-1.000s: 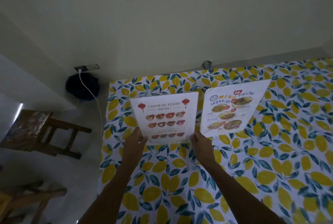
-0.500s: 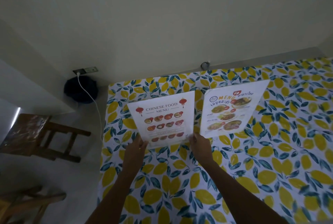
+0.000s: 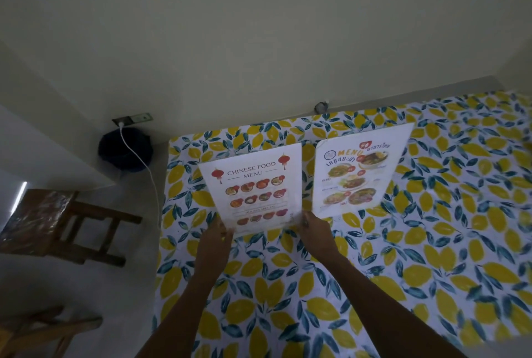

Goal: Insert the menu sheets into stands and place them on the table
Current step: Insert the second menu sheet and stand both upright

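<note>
Dim room, pale wall, and a table point(image 3: 431, 285) dressed in a lemon-and-leaf cloth fills the head view, the only view we get. Off to the left sits a wooden chair point(image 3: 66, 222), with a white cable point(image 3: 144, 167) running down from a wall socket point(image 3: 132, 119) past a dark bin point(image 3: 125, 150). Now to the action: the Chinese food menu point(image 3: 253, 187) stands tilted back near the table's far left corner, and both hands are on its bottom edge. The left hand point(image 3: 214, 245) pinches the lower left corner, the right hand point(image 3: 313, 235) grips the lower right, fingers closed on the sheet or its clear holder; I cannot tell which, the stand itself is too transparent to make out. Just beside it, to the right and apart by a narrow gap, the Thai menu point(image 3: 357, 173) stands on its own, untouched. So by my reading one menu is placed and the second is being settled into position; what looks left is letting go. No further loose sheets or spare stands show anywhere on the cloth.
</note>
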Action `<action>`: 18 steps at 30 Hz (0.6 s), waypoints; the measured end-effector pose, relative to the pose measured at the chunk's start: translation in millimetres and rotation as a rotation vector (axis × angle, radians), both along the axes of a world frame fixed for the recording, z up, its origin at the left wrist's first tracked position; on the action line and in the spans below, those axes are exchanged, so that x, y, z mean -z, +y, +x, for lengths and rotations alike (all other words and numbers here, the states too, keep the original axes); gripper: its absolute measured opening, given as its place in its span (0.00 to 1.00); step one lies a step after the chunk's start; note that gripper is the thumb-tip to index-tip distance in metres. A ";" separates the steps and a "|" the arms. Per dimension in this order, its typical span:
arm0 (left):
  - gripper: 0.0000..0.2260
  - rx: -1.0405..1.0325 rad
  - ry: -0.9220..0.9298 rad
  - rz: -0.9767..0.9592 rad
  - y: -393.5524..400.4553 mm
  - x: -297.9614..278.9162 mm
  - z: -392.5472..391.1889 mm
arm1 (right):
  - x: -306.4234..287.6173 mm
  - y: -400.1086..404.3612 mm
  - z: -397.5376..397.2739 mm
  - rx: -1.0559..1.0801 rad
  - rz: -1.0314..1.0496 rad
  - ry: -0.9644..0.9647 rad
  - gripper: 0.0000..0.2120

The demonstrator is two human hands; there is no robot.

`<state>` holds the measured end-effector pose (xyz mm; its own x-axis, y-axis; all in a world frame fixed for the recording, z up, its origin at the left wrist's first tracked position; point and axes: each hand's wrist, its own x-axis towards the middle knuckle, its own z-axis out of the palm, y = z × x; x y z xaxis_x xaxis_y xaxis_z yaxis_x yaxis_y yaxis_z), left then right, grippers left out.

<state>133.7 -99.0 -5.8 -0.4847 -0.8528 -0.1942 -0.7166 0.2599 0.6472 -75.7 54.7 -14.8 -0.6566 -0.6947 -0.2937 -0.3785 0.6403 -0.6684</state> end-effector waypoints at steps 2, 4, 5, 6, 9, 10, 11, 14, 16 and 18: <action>0.13 -0.069 0.009 -0.005 7.4 -2.8 2.7 | -3.0 6.9 -4.0 -0.014 0.015 -0.023 0.17; 0.12 -0.077 -0.051 -0.017 14.9 -2.8 6.6 | -6.0 15.9 -9.5 -0.054 0.051 -0.038 0.21; 0.12 -0.066 -0.087 -0.037 19.2 -2.0 7.9 | -8.4 21.7 -12.4 -0.080 0.073 -0.027 0.21; 0.12 -0.073 -0.114 -0.050 25.2 -2.5 8.2 | -10.1 28.5 -16.1 -0.114 0.085 0.005 0.20; 0.15 -0.082 -0.173 -0.108 49.8 -10.0 0.9 | -20.0 52.3 -28.3 -0.199 0.108 0.109 0.21; 0.15 -0.073 -0.178 -0.134 59.6 -14.1 -3.1 | -23.9 59.7 -33.5 -0.220 0.118 0.134 0.21; 0.16 -0.062 -0.177 -0.155 69.3 -15.4 -7.1 | -29.2 67.4 -38.4 -0.245 0.134 0.167 0.21; 0.16 -0.027 -0.190 -0.188 97.2 -21.0 -26.9 | -42.8 91.8 -56.6 -0.341 0.189 0.266 0.20; 0.15 -0.010 -0.202 -0.226 116.4 -25.3 -43.7 | -49.3 111.4 -67.9 -0.388 0.219 0.333 0.22; 0.14 0.002 -0.180 -0.250 132.9 -31.6 -61.9 | -53.9 131.2 -79.6 -0.396 0.227 0.375 0.23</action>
